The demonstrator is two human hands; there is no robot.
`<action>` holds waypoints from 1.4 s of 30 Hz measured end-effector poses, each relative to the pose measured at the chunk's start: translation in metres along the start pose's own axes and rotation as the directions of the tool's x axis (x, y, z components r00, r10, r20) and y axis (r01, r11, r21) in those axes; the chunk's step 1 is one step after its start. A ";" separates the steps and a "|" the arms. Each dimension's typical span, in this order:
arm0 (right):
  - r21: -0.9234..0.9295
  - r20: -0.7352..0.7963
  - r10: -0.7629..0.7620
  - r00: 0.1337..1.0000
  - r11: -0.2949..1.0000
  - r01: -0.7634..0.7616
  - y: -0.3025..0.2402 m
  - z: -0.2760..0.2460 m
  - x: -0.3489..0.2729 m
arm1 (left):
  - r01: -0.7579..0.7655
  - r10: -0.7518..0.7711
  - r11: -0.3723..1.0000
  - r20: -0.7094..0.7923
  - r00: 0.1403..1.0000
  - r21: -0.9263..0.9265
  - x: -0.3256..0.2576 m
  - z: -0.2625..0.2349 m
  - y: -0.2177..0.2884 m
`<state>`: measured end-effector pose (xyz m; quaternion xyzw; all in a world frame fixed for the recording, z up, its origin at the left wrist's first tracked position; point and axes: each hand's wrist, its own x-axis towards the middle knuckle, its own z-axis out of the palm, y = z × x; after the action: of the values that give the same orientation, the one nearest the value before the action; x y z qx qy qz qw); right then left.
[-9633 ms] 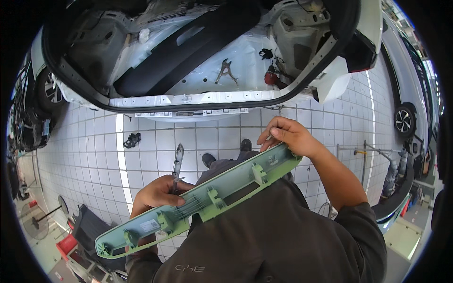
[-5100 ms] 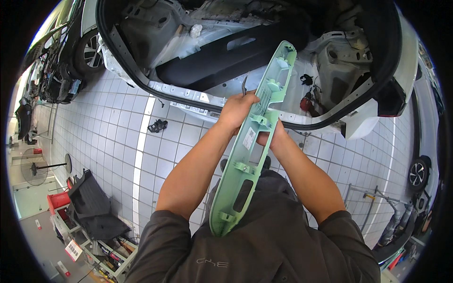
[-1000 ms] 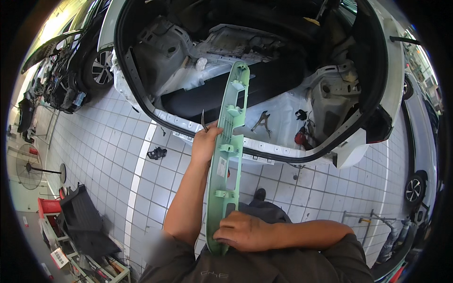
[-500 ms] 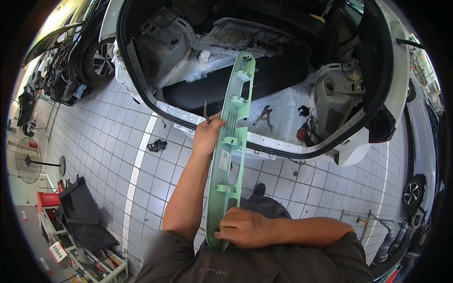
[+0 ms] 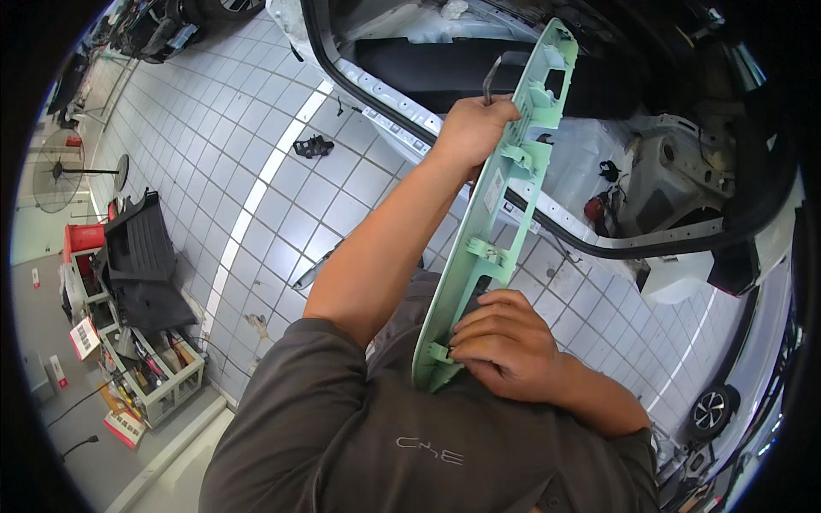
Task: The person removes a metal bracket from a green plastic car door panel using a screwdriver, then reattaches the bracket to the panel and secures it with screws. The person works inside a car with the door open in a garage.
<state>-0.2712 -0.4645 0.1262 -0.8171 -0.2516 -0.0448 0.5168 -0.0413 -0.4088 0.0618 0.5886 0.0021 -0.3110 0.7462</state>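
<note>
A long light green plastic trim panel (image 5: pixel 489 192), with clips and cut-outs along its right edge, slants from my chest up over the car's rear opening. My left hand (image 5: pixel 475 130) is closed around its left edge near the upper end. Out of the same fist sticks a thin bent dark metal tool (image 5: pixel 491 79). At the panel's lower end, my right hand (image 5: pixel 506 346) has its fingers curled against the edge beside a clip. Its fingertips are partly hidden by the panel.
The stripped white car's rear sill (image 5: pixel 395 128) lies ahead, with a long black panel (image 5: pixel 419 67) inside. A small black part (image 5: pixel 314 146) is on the tiled floor. To the left stand a tool cart (image 5: pixel 162 380) and a fan (image 5: pixel 60 171). Another car's wheel (image 5: pixel 711 410) is at right.
My view has turned left and lower. The green panel now leans further right, my left hand still on it. My right hand's fingers have loosened and spread along its lower edge.
</note>
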 end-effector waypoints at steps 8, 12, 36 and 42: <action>-0.049 0.023 0.039 0.999 0.998 -0.038 -0.002 -0.004 -0.002 | -0.041 0.044 0.998 -0.042 0.998 0.049 0.003 0.002 0.000; -0.084 0.060 0.019 0.998 0.996 -0.014 -0.004 -0.006 -0.003 | -0.075 0.077 0.997 -0.044 0.996 0.034 0.013 -0.003 -0.011; -0.227 0.057 0.036 0.998 0.974 -0.022 -0.020 0.006 0.007 | -0.092 0.094 0.995 -0.081 0.992 0.027 -0.014 -0.001 0.025; -0.217 0.094 -0.080 0.992 0.971 0.099 -0.024 0.011 0.006 | -0.097 0.104 0.991 -0.074 0.992 0.093 -0.015 -0.003 0.024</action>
<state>-0.2792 -0.4449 0.1434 -0.8584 -0.3034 -0.0611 0.4090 -0.0410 -0.3966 0.0874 0.6325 -0.0122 -0.2492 0.7333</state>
